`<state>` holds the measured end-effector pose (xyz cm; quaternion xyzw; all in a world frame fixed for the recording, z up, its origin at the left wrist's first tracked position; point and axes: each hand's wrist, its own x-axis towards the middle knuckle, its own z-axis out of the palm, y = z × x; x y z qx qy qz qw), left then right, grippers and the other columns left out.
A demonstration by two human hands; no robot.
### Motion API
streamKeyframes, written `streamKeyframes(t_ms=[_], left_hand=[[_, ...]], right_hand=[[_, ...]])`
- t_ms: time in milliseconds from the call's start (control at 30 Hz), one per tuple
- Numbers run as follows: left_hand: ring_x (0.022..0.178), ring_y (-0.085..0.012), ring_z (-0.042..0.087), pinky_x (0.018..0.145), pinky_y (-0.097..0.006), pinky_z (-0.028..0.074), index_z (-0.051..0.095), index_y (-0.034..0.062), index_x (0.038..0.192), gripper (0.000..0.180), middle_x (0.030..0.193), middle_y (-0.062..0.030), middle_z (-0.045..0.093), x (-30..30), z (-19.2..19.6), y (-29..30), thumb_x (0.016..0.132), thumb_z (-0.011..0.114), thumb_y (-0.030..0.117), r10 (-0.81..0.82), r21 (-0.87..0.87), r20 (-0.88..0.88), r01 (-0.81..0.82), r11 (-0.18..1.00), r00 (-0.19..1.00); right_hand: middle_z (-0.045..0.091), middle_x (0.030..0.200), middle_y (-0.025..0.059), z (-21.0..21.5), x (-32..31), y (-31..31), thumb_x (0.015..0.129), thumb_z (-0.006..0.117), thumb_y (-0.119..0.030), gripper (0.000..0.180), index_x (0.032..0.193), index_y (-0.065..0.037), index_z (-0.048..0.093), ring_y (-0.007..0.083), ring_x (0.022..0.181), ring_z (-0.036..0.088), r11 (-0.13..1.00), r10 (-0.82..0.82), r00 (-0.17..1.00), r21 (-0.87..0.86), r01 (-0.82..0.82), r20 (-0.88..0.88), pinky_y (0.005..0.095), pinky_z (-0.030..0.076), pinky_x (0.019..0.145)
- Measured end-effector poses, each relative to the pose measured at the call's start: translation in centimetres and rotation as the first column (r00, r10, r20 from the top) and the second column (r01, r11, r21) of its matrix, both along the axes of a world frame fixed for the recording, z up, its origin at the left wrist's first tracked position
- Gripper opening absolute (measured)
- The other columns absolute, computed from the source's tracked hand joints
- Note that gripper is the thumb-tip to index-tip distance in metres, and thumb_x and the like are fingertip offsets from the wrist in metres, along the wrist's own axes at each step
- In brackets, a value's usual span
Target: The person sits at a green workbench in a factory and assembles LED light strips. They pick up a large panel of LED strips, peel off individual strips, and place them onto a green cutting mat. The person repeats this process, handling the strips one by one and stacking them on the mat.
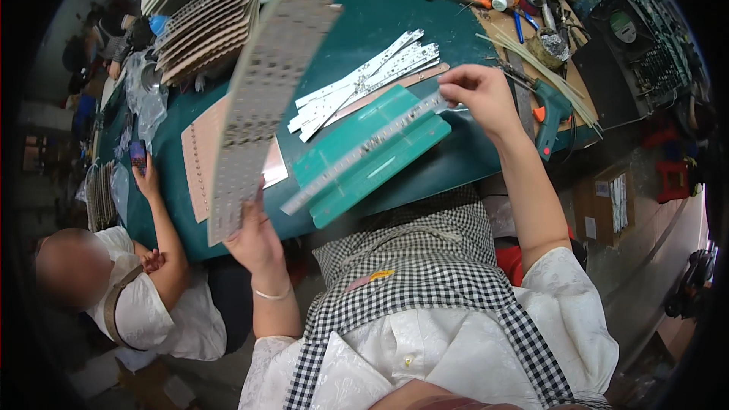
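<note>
White patterned shirt [456, 334] and black-and-white checked apron [410, 277], both mine, fill the lower centre of the frame, nearest the camera. Left of centre, my left hand [257, 239] is closed round the lower edge of a tall grey-beige panel [262, 99] with rows of small dark marks, tilted up over the dark green worktop [357, 23]. Right of centre, my right hand [477, 95] has thumb and fingertips pinched together on the upper end of a narrow whitish strip [364, 149], which slants across a bright green grooved block [414, 153] at mid-frame; blur hides whether they touch. I judge the step in hand to be handling the strip at the block, though I cannot tell whether I am laying or lifting it. Next, as I judge it, calls for a steady pinch and the panel held clear of the loose pile of white strips [364, 80] just above the block.
</note>
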<state>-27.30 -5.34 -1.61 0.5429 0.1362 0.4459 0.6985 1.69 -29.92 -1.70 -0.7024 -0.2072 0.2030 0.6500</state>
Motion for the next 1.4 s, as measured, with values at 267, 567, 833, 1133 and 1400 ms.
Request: streamKeyframes(t_ms=[267,567,833,1133,1400], left_hand=[[0.103,-0.0191,0.06,0.092,-0.033,0.046,0.052,-0.0013,0.122,0.042,0.115,-0.0107,0.061,-0.3,0.7,-1.4,0.082,0.063,-0.009,0.032,-0.165,-0.107,-0.049,0.985,0.994],[0.101,-0.018,0.06,0.091,-0.032,0.046,0.052,-0.0054,0.121,0.047,0.114,-0.0113,0.062,0.3,-1.0,-3.8,0.078,0.07,-0.002,-0.128,-0.255,-0.35,0.038,0.966,0.928],[0.1,-0.0181,0.061,0.088,-0.031,0.049,0.046,-0.0076,0.13,0.074,0.11,-0.0125,0.063,0.4,-0.6,-2.4,0.069,0.084,0.011,-0.152,-0.106,-0.376,0.12,0.987,0.914],[0.087,-0.015,0.062,0.081,-0.028,0.051,0.06,-0.0059,0.107,0.038,0.097,-0.0108,0.065,0.8,-0.2,-1.5,0.074,0.077,0.003,-0.177,-0.093,-0.455,0.151,0.984,0.873],[0.081,-0.0119,0.061,0.076,-0.025,0.049,0.063,-0.0047,0.099,0.028,0.088,-0.0077,0.067,1.1,-0.7,-2.3,0.075,0.076,0.001,-0.112,-0.021,-0.503,0.118,0.993,0.857]], right_hand=[[0.07,0.087,0.0058,-0.6,7.5,4.8,0.083,0.068,-0.008,0.016,0.095,0.002,0.069,0.0121,0.069,0.061,0.886,0.034,0.864,-0.415,0.206,0.503,0.0271,0.051,0.067],[0.062,0.092,0.0032,1.3,-0.3,0.9,0.081,0.066,-0.001,0.038,0.118,-0.002,0.06,0.0087,0.077,0.057,0.969,0.233,0.969,0.109,-0.224,-0.082,0.0236,0.049,0.073],[0.057,0.087,0.0004,1.7,-0.7,0.0,0.069,0.066,0.01,0.067,0.132,-0.008,0.05,0.0078,0.081,0.055,0.916,0.327,0.936,-0.288,-0.279,0.134,0.0227,0.045,0.076],[0.058,0.078,0.0021,0.9,0.0,-0.3,0.072,0.066,0.01,0.064,0.131,-0.01,0.049,0.0108,0.074,0.055,0.91,0.361,0.907,-0.295,-0.293,0.215,0.0262,0.047,0.072],[0.061,0.081,0.0076,1.1,0.5,-0.1,0.072,0.072,0.004,0.06,0.127,-0.009,0.05,0.0154,0.076,0.059,0.883,0.381,0.876,-0.398,-0.249,0.296,0.0304,0.05,0.073]])
